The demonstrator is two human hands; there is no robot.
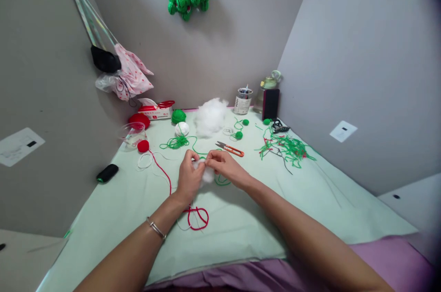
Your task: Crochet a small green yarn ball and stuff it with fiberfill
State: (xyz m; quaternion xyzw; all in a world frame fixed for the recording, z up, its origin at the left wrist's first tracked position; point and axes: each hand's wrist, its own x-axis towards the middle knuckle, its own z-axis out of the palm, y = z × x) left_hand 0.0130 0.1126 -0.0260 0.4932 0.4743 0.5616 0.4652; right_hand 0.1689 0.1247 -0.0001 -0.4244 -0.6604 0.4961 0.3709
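My left hand (pixel 189 177) is closed, thumb and fingers pinched around a tuft of white fibre stuffing (pixel 208 176). From the other side my right hand (pixel 224 165) pinches at the same tuft, its fingertips meeting the left thumb. A bit of green yarn work shows at the fingertips; most of it is hidden by the fingers. Green yarn (pixel 222 180) loops on the table just under my right hand. Just beyond the hands lie orange-handled thread snips (pixel 231 148). Near my left wrist, red yarn (pixel 198 218) lies in a loose loop.
A large heap of stuffing (pixel 211 117) stands at the back, beside green (pixel 178 116) and white (pixel 182 129) yarn balls. Green yarn scraps (pixel 292 149) and black scissors (pixel 279 127) lie right. A clear plastic cup (pixel 133 136) and black case (pixel 107 174) are left.
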